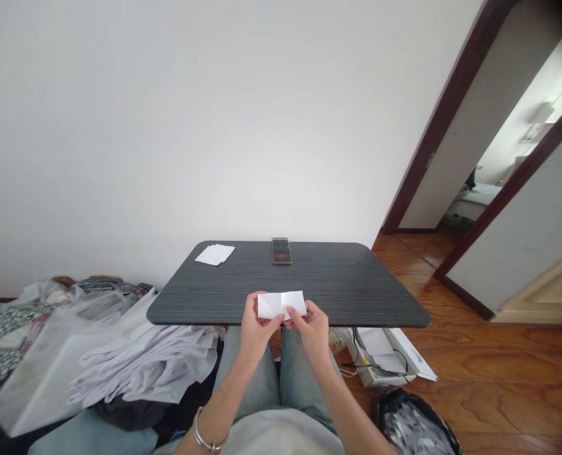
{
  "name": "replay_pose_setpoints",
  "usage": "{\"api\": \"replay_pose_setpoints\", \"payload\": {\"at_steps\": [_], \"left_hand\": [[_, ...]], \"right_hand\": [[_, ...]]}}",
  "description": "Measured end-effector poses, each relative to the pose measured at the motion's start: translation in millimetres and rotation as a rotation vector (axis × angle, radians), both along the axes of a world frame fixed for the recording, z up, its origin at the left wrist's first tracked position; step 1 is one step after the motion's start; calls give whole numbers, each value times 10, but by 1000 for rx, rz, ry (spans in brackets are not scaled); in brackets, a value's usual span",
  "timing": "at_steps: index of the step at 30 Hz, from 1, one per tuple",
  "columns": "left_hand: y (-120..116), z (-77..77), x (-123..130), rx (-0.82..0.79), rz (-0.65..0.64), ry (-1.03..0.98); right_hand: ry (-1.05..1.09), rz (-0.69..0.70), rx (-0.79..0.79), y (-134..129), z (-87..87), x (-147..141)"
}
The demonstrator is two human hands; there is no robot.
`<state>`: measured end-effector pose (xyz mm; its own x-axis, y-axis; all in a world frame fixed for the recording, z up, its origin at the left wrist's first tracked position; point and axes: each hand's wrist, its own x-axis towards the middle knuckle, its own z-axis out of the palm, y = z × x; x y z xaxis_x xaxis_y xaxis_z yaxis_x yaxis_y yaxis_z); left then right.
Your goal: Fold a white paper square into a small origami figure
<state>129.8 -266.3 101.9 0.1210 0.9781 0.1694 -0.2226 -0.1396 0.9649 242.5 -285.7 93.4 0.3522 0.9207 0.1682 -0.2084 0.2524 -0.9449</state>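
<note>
A folded white sheet of paper (270,304) with a crease down its middle is held up over the near edge of the dark table (357,284). My left hand (257,323) grips its left side, thumb on the front and fingers behind. On the other side, my right hand (313,324) is closed on the paper, its thumb pressed near the lower middle. The fingers behind the sheet are mostly hidden. Farther back at the table's left lies a small stack of white paper (215,254). A dark phone-like slab (281,251) rests at the table's far edge.
Piled clothes and white cloth (153,360) lie left of the table. On the wooden floor at right are a white box with cables (373,376) and a black bag of paper scraps (416,430). A white wall (262,126) stands behind; a doorway (451,189) opens at right.
</note>
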Motion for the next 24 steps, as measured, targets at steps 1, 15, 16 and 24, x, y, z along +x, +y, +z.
{"api": "replay_pose_setpoints", "payload": {"at_steps": [1, 15, 16, 24], "left_hand": [[-3, 2, 3, -1, 6, -10], [-21, 88, 45, -53, 123, -83], [-21, 91, 43, -48, 125, -68], [-11, 91, -10, 37, 166, 70]], "right_hand": [[1, -1, 5, -2, 5, -1], [-11, -10, -13, -34, 99, 6], [-14, -8, -19, -35, 101, 7], [-11, 51, -12, -6, 20, 21]]}}
